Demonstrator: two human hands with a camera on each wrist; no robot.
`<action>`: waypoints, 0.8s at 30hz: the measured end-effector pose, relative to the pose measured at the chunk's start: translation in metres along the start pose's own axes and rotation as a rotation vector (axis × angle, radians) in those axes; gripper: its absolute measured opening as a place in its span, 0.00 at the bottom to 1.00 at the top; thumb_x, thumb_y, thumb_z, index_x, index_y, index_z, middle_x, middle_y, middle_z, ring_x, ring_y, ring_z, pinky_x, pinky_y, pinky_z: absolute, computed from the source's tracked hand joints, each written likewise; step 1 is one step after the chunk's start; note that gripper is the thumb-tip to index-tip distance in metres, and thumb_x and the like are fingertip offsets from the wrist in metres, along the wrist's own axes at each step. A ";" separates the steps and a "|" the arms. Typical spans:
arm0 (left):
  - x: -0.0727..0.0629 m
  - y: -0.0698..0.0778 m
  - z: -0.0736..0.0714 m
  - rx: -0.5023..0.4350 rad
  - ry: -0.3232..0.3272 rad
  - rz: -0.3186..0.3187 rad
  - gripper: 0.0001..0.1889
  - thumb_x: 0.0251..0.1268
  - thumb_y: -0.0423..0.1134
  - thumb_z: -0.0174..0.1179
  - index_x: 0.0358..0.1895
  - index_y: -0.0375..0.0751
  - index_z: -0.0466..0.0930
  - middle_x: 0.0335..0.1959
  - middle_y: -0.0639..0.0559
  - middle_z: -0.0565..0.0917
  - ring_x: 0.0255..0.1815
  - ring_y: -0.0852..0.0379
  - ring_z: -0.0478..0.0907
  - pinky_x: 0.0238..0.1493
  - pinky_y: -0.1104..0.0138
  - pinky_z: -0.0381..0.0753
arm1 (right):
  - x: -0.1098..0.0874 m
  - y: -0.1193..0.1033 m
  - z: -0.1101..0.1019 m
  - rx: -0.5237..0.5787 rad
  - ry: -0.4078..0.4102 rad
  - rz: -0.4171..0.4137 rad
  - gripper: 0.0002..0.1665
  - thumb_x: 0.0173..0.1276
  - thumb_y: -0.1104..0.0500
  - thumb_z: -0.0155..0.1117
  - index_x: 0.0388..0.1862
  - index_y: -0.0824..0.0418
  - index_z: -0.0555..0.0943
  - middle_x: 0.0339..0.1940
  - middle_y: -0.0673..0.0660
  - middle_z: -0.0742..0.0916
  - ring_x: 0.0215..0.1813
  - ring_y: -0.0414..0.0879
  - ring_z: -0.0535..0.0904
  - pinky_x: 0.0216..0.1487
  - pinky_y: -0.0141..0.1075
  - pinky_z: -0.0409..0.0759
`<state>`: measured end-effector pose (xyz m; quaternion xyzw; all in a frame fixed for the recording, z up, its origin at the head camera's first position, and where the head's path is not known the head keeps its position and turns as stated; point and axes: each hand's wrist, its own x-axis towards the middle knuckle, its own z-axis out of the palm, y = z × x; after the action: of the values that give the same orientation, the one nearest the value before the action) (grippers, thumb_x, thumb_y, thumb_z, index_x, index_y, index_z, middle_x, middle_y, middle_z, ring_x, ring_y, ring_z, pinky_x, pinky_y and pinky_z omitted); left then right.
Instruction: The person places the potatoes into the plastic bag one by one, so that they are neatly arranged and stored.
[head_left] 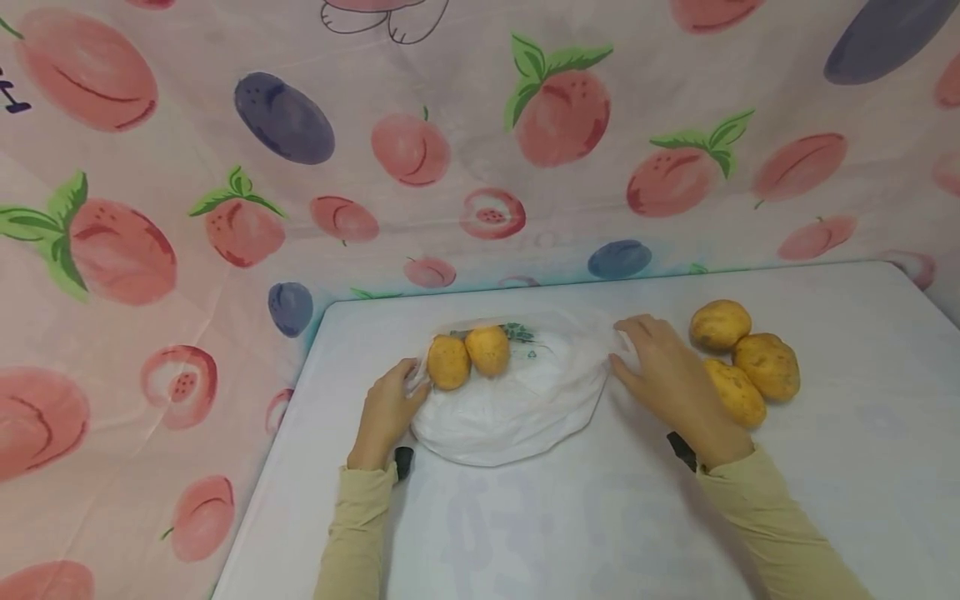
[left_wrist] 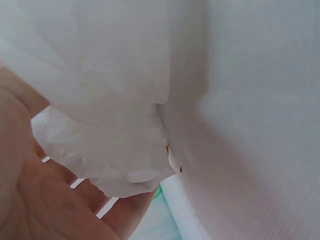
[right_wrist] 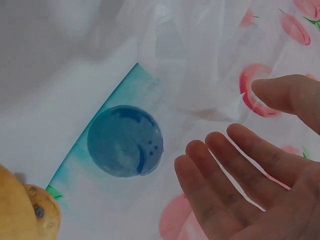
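Note:
A white plastic bag [head_left: 502, 421] with green print lies spread on the table. Two potatoes [head_left: 448, 362] sit side by side at its far left part; I cannot tell whether they are inside or on top. At the bag's left edge is my left hand [head_left: 390, 408], its thumb and fingers spread against the plastic. The left wrist view shows these fingers [left_wrist: 65, 192] partly behind the thin, crumpled film. My right hand [head_left: 667, 379] hovers by the bag's right edge, thumb apart from the extended fingers [right_wrist: 225, 175], nothing gripped between them.
Three more potatoes [head_left: 767, 367] lie grouped to the right, beside and partly behind my right hand. The white table [head_left: 570, 533] ends at the back against a pink fruit-printed cloth [head_left: 465, 108], which also hangs along the left side.

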<state>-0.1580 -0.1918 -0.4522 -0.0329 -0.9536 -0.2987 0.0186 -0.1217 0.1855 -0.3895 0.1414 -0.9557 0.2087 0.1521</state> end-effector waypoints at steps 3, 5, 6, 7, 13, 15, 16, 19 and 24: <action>0.000 0.000 0.000 0.000 0.001 0.002 0.25 0.67 0.42 0.65 0.64 0.38 0.75 0.63 0.39 0.79 0.65 0.39 0.75 0.65 0.46 0.73 | -0.003 0.004 -0.002 -0.006 0.006 0.006 0.24 0.67 0.58 0.67 0.56 0.71 0.76 0.53 0.68 0.81 0.56 0.64 0.77 0.56 0.57 0.78; 0.000 0.001 0.000 0.000 0.001 0.001 0.25 0.67 0.42 0.64 0.64 0.38 0.75 0.63 0.39 0.79 0.65 0.39 0.75 0.66 0.47 0.73 | -0.005 0.006 -0.003 -0.009 0.007 0.009 0.24 0.67 0.57 0.67 0.56 0.71 0.76 0.53 0.68 0.81 0.56 0.64 0.77 0.55 0.57 0.78; 0.000 0.001 0.000 0.001 0.002 0.001 0.25 0.67 0.42 0.64 0.64 0.38 0.75 0.63 0.39 0.79 0.65 0.39 0.75 0.65 0.47 0.73 | -0.006 0.007 -0.003 -0.013 0.009 0.008 0.24 0.67 0.58 0.67 0.56 0.71 0.76 0.53 0.68 0.81 0.56 0.64 0.77 0.54 0.57 0.79; 0.000 0.001 0.000 0.001 0.002 0.001 0.25 0.67 0.42 0.64 0.64 0.38 0.75 0.63 0.39 0.79 0.65 0.39 0.75 0.65 0.47 0.73 | -0.007 0.009 -0.004 -0.014 0.009 0.008 0.24 0.66 0.58 0.67 0.56 0.71 0.76 0.53 0.68 0.81 0.56 0.64 0.77 0.54 0.57 0.79; -0.001 0.000 0.000 0.000 0.008 0.011 0.24 0.67 0.41 0.65 0.63 0.37 0.75 0.62 0.39 0.80 0.64 0.40 0.76 0.65 0.47 0.74 | -0.012 0.020 -0.008 -0.033 0.000 -0.010 0.23 0.65 0.60 0.68 0.54 0.72 0.77 0.51 0.69 0.82 0.55 0.65 0.77 0.55 0.58 0.78; 0.000 0.000 0.000 0.000 0.009 0.018 0.24 0.66 0.41 0.65 0.63 0.37 0.76 0.62 0.39 0.80 0.64 0.40 0.76 0.65 0.48 0.74 | -0.013 0.023 -0.010 -0.043 -0.016 -0.015 0.23 0.65 0.60 0.68 0.54 0.72 0.77 0.51 0.69 0.82 0.55 0.65 0.77 0.54 0.58 0.79; 0.000 -0.001 0.000 -0.001 0.009 0.020 0.24 0.66 0.41 0.65 0.63 0.37 0.76 0.62 0.39 0.80 0.64 0.40 0.76 0.65 0.48 0.74 | -0.014 0.024 -0.012 -0.049 -0.027 -0.013 0.23 0.65 0.60 0.68 0.54 0.72 0.77 0.51 0.69 0.81 0.55 0.65 0.77 0.53 0.58 0.79; 0.000 -0.001 0.000 -0.001 0.007 0.022 0.24 0.67 0.41 0.65 0.63 0.38 0.76 0.61 0.39 0.80 0.64 0.40 0.76 0.64 0.48 0.74 | -0.018 0.027 -0.017 -0.061 -0.044 -0.014 0.24 0.64 0.60 0.68 0.55 0.73 0.77 0.51 0.70 0.81 0.54 0.66 0.77 0.52 0.59 0.79; -0.001 -0.002 -0.001 0.004 0.003 0.010 0.24 0.67 0.41 0.64 0.63 0.37 0.75 0.62 0.39 0.80 0.64 0.40 0.76 0.64 0.47 0.74 | -0.022 0.034 -0.019 -0.064 -0.036 -0.022 0.25 0.63 0.61 0.69 0.54 0.74 0.77 0.50 0.71 0.81 0.55 0.68 0.76 0.55 0.61 0.76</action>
<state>-0.1567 -0.1939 -0.4526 -0.0371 -0.9539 -0.2970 0.0218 -0.1088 0.2286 -0.3927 0.1506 -0.9629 0.1736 0.1415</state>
